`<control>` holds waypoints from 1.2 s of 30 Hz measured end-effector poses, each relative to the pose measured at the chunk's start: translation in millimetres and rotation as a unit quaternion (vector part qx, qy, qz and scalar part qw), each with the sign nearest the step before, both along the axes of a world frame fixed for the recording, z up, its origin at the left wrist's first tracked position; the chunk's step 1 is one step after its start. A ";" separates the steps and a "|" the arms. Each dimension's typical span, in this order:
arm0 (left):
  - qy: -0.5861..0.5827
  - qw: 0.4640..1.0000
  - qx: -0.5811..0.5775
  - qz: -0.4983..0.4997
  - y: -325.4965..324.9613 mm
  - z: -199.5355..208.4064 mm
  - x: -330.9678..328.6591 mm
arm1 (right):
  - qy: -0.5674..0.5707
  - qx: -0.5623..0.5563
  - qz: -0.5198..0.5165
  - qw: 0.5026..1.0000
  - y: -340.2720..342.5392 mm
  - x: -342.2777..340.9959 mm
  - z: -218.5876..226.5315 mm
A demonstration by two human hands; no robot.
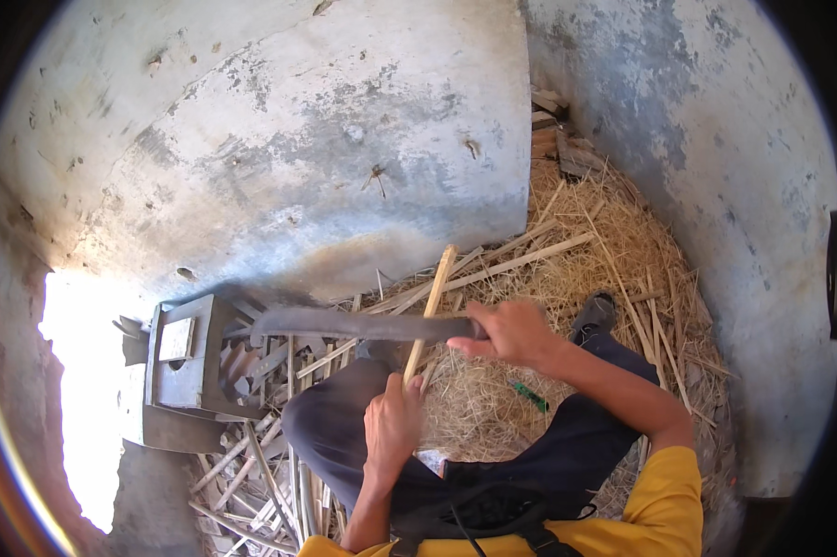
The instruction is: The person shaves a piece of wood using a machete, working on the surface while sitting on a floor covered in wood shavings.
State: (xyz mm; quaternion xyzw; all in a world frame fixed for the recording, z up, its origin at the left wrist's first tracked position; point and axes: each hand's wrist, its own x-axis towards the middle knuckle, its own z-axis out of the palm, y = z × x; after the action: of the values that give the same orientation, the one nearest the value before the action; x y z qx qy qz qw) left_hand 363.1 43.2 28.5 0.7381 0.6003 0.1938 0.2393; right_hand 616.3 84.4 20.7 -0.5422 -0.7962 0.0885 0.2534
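My right hand (516, 334) is closed round the handle of a billhook (349, 323), a long grey blade with a curved tip, slightly blurred. Its blade reaches level to the left and crosses a pale split stick (437, 283). Lower down, my left hand (391, 427) is wrapped round the stick's near end, so the stick points up and away. The blade meets or passes in front of the stick; I cannot tell whether it cuts in. Both hands are above my spread legs in dark trousers.
Wood shavings (493, 418) and loose strips cover the floor, with a small green object (530, 396) among them. Left stands a grey metal box (182, 357) beside piled sticks (251, 473). Stained walls (363, 121) rise ahead and right; bricks (544, 139) lie in the far corner.
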 end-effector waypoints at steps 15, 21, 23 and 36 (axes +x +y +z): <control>0.057 0.995 0.082 0.014 -3.1 -5.3 -2.3 | 0.045 0.031 -0.081 0.995 16.5 38.9 -4.9; 0.053 0.994 0.099 0.006 -1.8 -6.1 6.3 | -0.053 0.105 -0.033 0.993 -4.6 -8.6 -4.8; 0.071 0.993 0.089 0.009 -2.1 -8.4 -4.2 | -0.009 0.093 -0.063 0.994 17.0 29.9 -11.0; 0.038 0.993 0.113 0.011 9.2 -0.7 14.7 | -0.031 0.067 -0.092 0.993 2.5 2.7 3.8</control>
State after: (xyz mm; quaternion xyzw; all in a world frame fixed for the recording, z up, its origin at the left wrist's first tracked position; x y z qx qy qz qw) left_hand 377.8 52.4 27.8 0.7606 0.5911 0.2350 0.1298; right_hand 619.0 86.9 24.5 -0.5971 -0.7547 -0.0055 0.2716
